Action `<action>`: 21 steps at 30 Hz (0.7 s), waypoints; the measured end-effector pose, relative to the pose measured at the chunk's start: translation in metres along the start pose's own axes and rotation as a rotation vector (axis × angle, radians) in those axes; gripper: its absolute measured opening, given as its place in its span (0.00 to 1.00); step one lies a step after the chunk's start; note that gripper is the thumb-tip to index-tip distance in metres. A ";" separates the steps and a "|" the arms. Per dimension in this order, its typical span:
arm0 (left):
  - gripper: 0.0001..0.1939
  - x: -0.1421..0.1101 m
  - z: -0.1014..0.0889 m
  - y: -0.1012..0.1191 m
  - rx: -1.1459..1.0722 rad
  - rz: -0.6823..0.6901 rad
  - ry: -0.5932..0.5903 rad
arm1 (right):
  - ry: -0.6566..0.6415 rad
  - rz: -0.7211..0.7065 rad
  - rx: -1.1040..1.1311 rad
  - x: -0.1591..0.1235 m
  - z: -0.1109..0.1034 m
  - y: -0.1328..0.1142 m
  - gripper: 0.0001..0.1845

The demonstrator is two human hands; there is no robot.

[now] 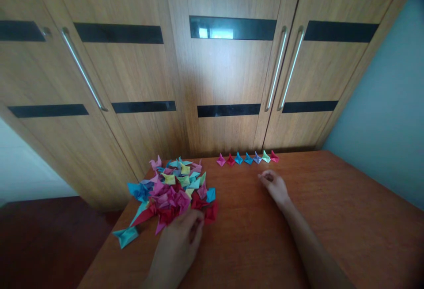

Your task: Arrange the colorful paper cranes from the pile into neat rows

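Note:
A heap of folded paper origami cranes [168, 196] in pink, red, blue, yellow and green lies on the left of the wooden table. My left hand [180, 240] is at the heap's near right edge, its thumb and fingers closed together against a red origami crane [210, 212]. The exact grip is partly hidden by the fingers. My right hand [275, 188] hovers or rests right of centre, fingers curled to a pinch with nothing visible in them. Just beyond it, several small cranes [248, 158] stand in a straight row by the table's far edge, a red crane [274, 156] at the right end.
The reddish-brown table [251, 240] reaches back to a wooden wardrobe [221, 72] with metal handles [277, 70] and dark inlays. One teal crane [126, 237] lies apart near the left table edge. A pale blue wall [387, 116] rises on the right.

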State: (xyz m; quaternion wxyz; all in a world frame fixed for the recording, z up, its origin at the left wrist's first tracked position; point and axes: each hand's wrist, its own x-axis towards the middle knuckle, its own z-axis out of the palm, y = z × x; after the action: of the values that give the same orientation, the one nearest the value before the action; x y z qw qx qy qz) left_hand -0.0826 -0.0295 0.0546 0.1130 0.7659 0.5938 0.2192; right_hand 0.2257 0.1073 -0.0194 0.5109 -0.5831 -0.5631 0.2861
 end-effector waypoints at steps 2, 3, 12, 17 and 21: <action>0.06 0.010 -0.001 0.001 -0.059 0.060 0.081 | -0.256 0.007 0.163 -0.008 0.004 -0.019 0.16; 0.06 0.016 0.000 0.001 -0.082 0.085 0.122 | -0.393 0.010 0.216 -0.013 0.006 -0.029 0.16; 0.08 0.050 0.019 0.019 -0.176 0.213 0.115 | -0.736 -0.058 0.327 -0.036 0.019 -0.066 0.20; 0.09 0.066 0.038 0.029 -0.285 0.195 0.144 | -0.719 -0.087 0.242 -0.033 0.024 -0.058 0.17; 0.14 0.067 0.066 0.030 -0.387 0.101 0.217 | -0.516 -0.121 0.177 -0.023 0.009 -0.053 0.17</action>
State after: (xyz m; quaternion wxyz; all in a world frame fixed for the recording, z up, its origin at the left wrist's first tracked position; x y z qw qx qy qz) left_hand -0.0127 0.0327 0.0228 0.1822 0.7307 0.5102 0.4154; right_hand 0.1939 0.0792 0.0207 0.4159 -0.4095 -0.6811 0.4422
